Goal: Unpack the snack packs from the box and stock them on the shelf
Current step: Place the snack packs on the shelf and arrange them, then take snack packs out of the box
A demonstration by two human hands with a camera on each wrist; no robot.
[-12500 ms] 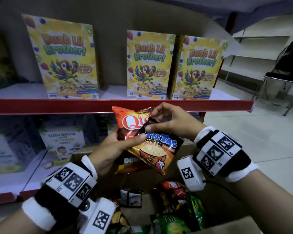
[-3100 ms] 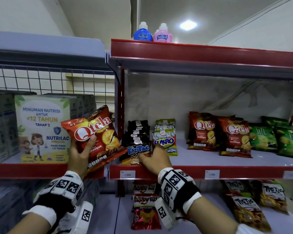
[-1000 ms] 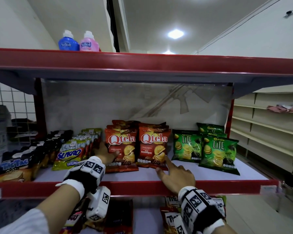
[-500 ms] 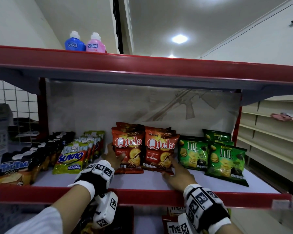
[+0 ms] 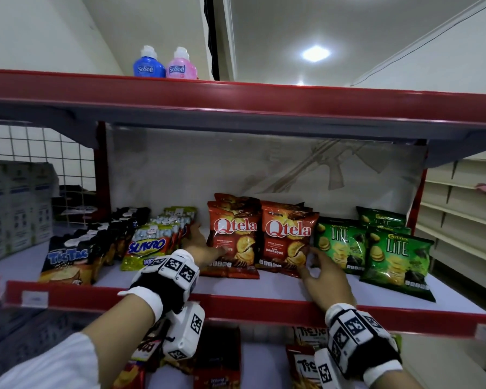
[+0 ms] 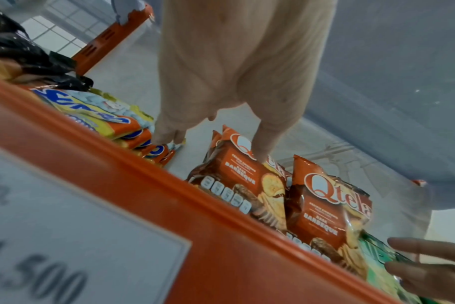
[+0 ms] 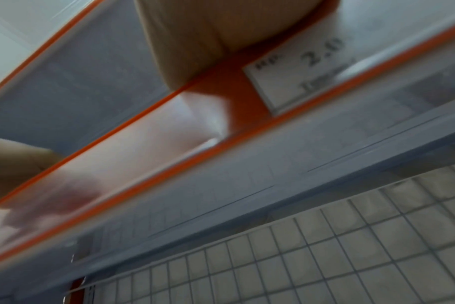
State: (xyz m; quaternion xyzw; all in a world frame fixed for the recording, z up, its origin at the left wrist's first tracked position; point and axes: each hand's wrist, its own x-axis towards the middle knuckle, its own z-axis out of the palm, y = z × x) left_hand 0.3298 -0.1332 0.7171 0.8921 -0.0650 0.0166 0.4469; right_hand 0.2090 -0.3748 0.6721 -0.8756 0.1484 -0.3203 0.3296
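Two red Qtela packs are standing side by side at the middle of the red-edged shelf (image 5: 264,310). Left Qtela pack (image 5: 233,240): standing upright at the front of its row, with the left hand (image 5: 201,248) reaching in beside it; fingers are lying mostly straight, one fingertip touching the pack's front in the left wrist view, nothing being gripped. Right Qtela pack (image 5: 286,242): leaning slightly, with the right hand (image 5: 324,279) hovering at its lower right corner, fingers spread and relaxed, holding nothing; whether they are touching the pack cannot be told. Green Lite packs (image 5: 396,259) are sitting just right of the Qtela rows. Sukro packs (image 5: 149,245) and Tic Tac packs (image 5: 68,259) are lining up to the left. Blue and pink SoSoft bottles (image 5: 164,66) are standing on the upper shelf. More snack packs are lying on the lower shelf, partly hidden.
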